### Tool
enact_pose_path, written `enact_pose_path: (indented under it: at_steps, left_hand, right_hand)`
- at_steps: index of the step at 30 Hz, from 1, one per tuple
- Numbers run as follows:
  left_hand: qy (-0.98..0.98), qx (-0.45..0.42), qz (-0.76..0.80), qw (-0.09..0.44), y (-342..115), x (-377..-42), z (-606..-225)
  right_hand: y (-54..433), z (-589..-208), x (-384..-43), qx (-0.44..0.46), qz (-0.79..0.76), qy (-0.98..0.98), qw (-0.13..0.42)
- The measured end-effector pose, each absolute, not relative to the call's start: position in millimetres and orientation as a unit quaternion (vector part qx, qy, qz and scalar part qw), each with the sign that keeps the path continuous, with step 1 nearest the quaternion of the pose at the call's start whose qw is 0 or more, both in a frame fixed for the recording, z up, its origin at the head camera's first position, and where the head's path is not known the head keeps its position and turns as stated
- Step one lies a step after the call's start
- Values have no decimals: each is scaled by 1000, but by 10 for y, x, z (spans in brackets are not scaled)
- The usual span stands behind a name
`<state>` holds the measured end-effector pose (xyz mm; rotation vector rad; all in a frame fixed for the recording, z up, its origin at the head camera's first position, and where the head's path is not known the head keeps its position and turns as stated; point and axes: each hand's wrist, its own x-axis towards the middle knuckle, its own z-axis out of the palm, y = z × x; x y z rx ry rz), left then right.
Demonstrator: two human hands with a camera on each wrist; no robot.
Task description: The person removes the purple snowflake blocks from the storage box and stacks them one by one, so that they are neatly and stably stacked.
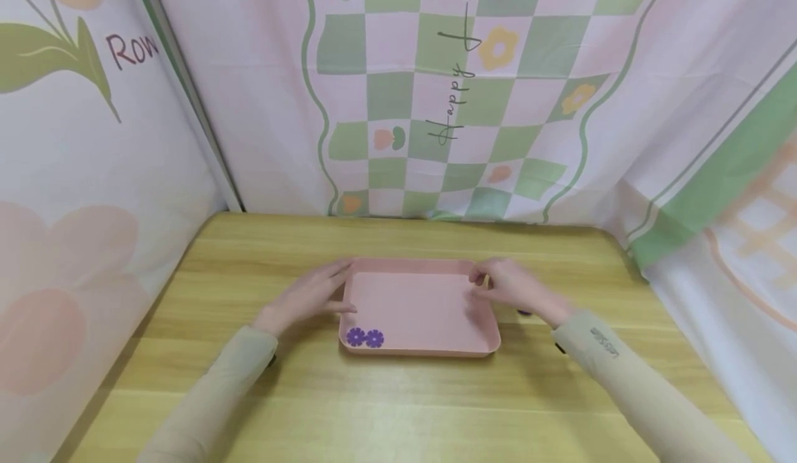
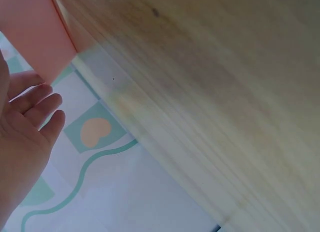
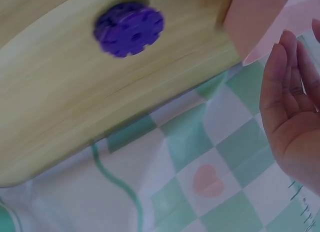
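Observation:
A shallow pink tray (image 1: 420,264) lies on the wooden table between both hands. Inside its near left corner, two purple flower-shaped discs (image 1: 374,338) sit side by side. The left hand (image 1: 311,290) is at the tray's left side, fingers extended along the far left corner and thumb over the rim. At the right side, the right hand (image 1: 513,286) reaches over the rim with loosely bent fingers; no object shows in it, though its thumb and index tips are partly hidden. In the right wrist view, a stack of purple notched discs (image 3: 131,30) lies on the table outside the tray.
The wooden table (image 1: 398,407) reaches to patterned fabric at the back (image 1: 386,96) and on both sides. A white fabric wall (image 1: 112,172) stands to the left. From the head, the disc stack is mostly hidden under the right wrist.

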<state>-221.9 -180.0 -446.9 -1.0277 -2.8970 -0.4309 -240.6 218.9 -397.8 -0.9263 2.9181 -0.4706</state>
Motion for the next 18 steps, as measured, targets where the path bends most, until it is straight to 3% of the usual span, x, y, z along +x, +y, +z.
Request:
enact_pose_path:
  at_steps: [18]
  left_hand:
    - [-930,-342,-129,45,-1787,-2216,-4461]
  right_hand:
    - [1484,-4040,-2330,-398,-145,905,45]
